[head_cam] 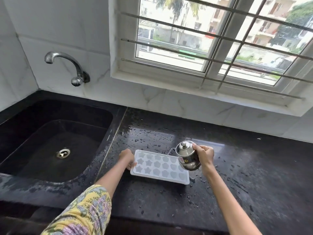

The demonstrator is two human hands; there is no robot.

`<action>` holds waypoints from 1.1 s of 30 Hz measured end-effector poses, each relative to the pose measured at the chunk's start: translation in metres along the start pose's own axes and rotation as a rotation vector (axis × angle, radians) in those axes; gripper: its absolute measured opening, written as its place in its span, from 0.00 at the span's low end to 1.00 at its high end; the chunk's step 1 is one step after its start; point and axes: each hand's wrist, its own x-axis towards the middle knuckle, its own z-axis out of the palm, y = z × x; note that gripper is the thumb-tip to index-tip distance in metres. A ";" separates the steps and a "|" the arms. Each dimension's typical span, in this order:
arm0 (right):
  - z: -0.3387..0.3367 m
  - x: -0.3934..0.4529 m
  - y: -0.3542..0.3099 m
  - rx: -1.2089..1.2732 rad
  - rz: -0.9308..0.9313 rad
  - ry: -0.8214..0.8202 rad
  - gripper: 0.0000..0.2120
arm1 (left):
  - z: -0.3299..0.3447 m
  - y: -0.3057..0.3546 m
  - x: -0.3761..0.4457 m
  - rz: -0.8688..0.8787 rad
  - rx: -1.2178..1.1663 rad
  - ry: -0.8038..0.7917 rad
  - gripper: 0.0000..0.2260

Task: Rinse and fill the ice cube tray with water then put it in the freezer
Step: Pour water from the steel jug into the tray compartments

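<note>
A white ice cube tray (159,167) with star and heart shaped cells lies flat on the wet black counter (254,175). My left hand (127,157) grips the tray's left end. A small steel pot (187,157) with a lid and a thin spout is in my right hand (205,156), tilted left over the tray's right part. The spout tip reaches over the tray's far edge. I cannot make out a stream of water.
A black sink (55,143) with a steel drain lies to the left of the counter. A steel wall tap (67,65) hangs above it, shut off. A barred window (220,39) fills the wall behind. Water drops dot the counter around the tray.
</note>
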 end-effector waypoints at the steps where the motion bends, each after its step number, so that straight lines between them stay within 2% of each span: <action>1: 0.000 0.000 -0.001 0.004 -0.003 -0.001 0.13 | 0.000 0.000 0.000 0.019 0.008 0.000 0.04; 4: 0.000 0.000 -0.002 0.019 -0.007 0.011 0.16 | 0.001 -0.001 -0.002 0.025 0.006 0.011 0.06; 7: 0.000 -0.001 -0.005 0.017 -0.007 0.013 0.13 | 0.000 0.000 -0.005 0.052 0.110 0.007 0.10; 14: 0.001 -0.003 -0.003 0.026 -0.003 0.007 0.11 | 0.000 0.001 -0.006 0.098 0.212 -0.006 0.10; 19: 0.002 -0.005 0.001 0.066 0.022 0.002 0.22 | 0.001 -0.001 -0.001 0.110 0.242 -0.015 0.04; 26: -0.004 -0.001 -0.019 0.170 0.001 0.034 0.09 | -0.001 -0.002 -0.002 0.117 0.279 -0.030 0.05; 28: -0.008 0.001 -0.027 0.189 -0.023 0.035 0.08 | 0.001 -0.002 0.002 0.107 0.262 -0.031 0.04; 31: -0.012 0.003 -0.032 0.198 -0.039 0.050 0.09 | 0.005 -0.005 0.012 0.100 0.155 -0.010 0.09; 33: -0.014 0.003 -0.031 0.180 -0.036 0.063 0.08 | 0.005 -0.005 0.013 0.108 0.135 -0.025 0.07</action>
